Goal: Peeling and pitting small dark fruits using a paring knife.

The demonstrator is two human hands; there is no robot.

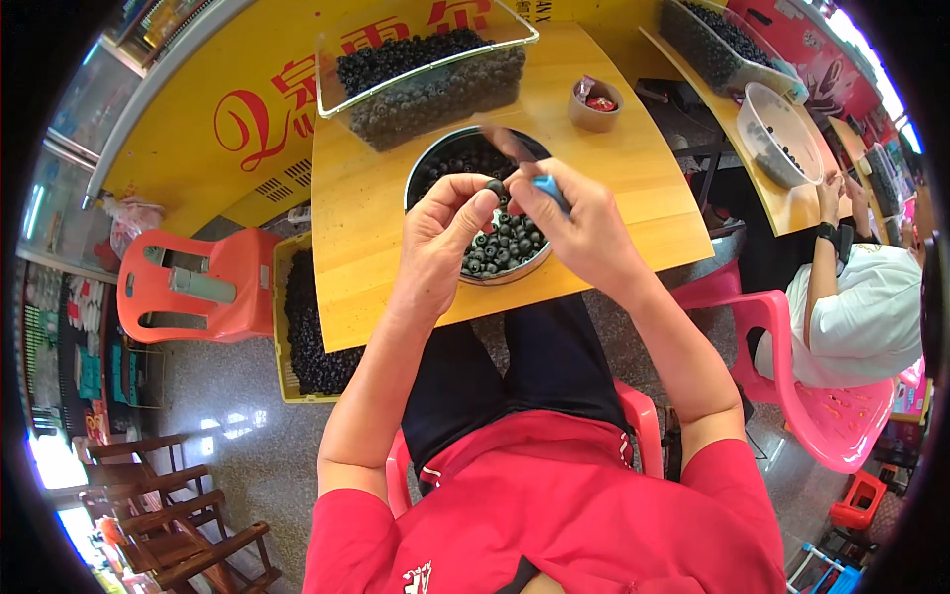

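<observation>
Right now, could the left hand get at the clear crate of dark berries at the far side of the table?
Probably yes: the left hand holds one berry over the metal bowl, and the clear crate stands open-topped just beyond it.

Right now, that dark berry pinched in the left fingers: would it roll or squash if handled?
The berry looks small and round, so probably rolls once released. The left hand pinches it lightly with fingertips, suggesting it's light and likely bruisable. The round metal bowl would probably catch it.

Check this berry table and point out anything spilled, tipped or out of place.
Nothing stands out. The berries stay inside the round metal bowl and clear crate; the left hand and right hand work over the bowl.
</observation>
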